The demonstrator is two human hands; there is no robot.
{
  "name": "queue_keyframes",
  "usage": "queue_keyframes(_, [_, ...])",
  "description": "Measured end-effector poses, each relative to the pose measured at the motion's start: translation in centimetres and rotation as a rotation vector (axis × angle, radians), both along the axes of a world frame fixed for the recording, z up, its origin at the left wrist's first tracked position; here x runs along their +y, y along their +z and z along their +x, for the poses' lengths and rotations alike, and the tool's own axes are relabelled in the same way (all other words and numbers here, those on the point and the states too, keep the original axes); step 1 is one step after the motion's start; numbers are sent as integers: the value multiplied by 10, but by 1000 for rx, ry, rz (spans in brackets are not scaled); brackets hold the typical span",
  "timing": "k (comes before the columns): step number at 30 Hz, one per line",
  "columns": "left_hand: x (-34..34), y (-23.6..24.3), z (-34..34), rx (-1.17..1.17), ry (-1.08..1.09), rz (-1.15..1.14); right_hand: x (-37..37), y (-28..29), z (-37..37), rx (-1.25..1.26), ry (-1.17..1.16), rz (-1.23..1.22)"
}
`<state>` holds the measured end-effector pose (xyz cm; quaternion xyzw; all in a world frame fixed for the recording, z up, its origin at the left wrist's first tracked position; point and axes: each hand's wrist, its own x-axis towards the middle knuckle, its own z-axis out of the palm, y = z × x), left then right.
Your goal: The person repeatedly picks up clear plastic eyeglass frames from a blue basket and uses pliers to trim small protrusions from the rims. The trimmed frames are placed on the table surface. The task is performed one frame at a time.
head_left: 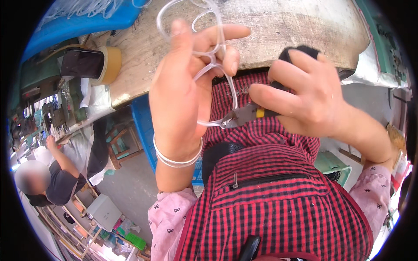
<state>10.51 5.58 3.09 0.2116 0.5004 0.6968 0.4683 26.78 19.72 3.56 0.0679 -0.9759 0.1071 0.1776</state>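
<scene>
1. Left hand [183, 82] raised in front of the chest, fingers [226, 32] curled round a clear plastic eyeglass frame [204, 65] — thumb on one side, the others behind it.
2. Clear frame held upright above the lap, upper lens ring over the wooden tabletop [296, 26], lower ring hanging down to the tool tip.
3. Right hand [305, 95] closed round dark-handled cutting pliers [246, 114], with a yellow band near the pivot.
4. Plier tips touching the bottom edge of the lower ring; whether biting or just resting there, hard to tell.
5. Two silver bangles [178, 158] on the left wrist, pink patterned sleeve below.
6. Red-and-black checked apron [278, 195] filling the lower middle.
7. On the tabletop's left end — a roll of tan tape [111, 63] with a dark phone [80, 63] leaning against it.
8. Another person [52, 178] seated at far left, well apart.
</scene>
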Motion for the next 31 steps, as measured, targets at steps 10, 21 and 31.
queue_keyframes(10, [-10, -7, 0, 487, 458, 269, -47, -22, 11, -24, -372, -470])
queue_keyframes(21, [-7, -4, 23, 717, 829, 127, -68, -30, -1, 5, -524, -338])
queue_keyframes(31, [-152, 19, -78, 1547, -380, -825, -19, -71, 52, -277, -453, -2054])
